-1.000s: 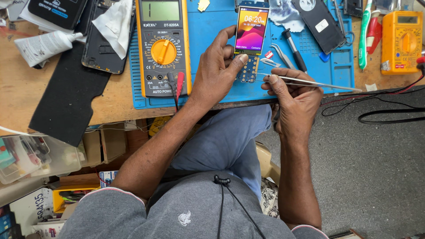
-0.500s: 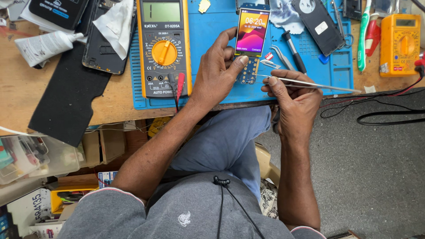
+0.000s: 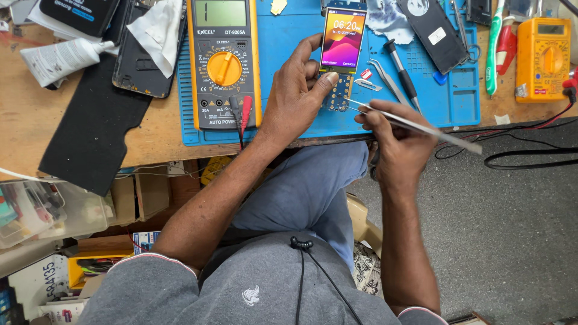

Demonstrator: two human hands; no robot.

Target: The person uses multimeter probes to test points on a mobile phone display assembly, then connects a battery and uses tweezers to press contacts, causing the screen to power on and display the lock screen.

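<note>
Little has changed: our left hand (image 3: 295, 99) still pinches the lit phone board (image 3: 341, 54); right hand (image 3: 394, 135) grips tweezers (image 3: 415, 126), tips seemingly touching its keypad.

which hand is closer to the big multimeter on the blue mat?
Left. The left hand sits just right of the big multimeter, holding the lit phone; the right hand is farther right, holding tweezers.

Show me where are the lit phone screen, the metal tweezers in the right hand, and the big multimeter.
lit phone screen (image 3: 342, 37), head view, middle of the glowing display.
metal tweezers (image 3: 421, 127), head view, middle of the shaft.
big multimeter (image 3: 224, 67), head view, orange dial.
</note>
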